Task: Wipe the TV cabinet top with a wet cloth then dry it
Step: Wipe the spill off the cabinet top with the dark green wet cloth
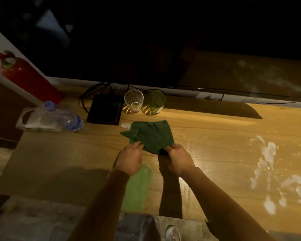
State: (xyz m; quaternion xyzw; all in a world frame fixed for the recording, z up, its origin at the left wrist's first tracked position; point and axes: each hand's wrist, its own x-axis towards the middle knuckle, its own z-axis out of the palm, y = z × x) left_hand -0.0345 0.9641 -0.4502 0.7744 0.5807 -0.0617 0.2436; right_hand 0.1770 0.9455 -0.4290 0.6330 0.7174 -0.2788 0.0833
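Nearest me a pale green flat cloth (pixel 137 190) lies along the front edge of the light wooden TV cabinet top (pixel 215 129), partly under my left forearm, and I read it as the dry one kept back for later, though I cannot tell that for sure. Just beyond it my left hand (pixel 129 159) pinches the near left corner of the dark green rumpled cloth (pixel 152 134) and my right hand (pixel 176 160) is clenched on its near right corner; whatever small dark thing sits under those right fingers I cannot make out. The dark cloth rests on the wood in the middle of the top, creased and folded over at one side, so I judge it limp and light, a bit heavier and clingy if wet, and best taken by two corners or bunched into a pad under a flat palm. Out to the right white smears and crumbs (pixel 266 162) mark the wood. Further back stand a clear drinking glass (pixel 133 100) and a green-tinted glass (pixel 155 102), fragile and close to the cloth's far edge, beside a flat black box (pixel 105 109) and a clear plastic bottle (pixel 64 116)
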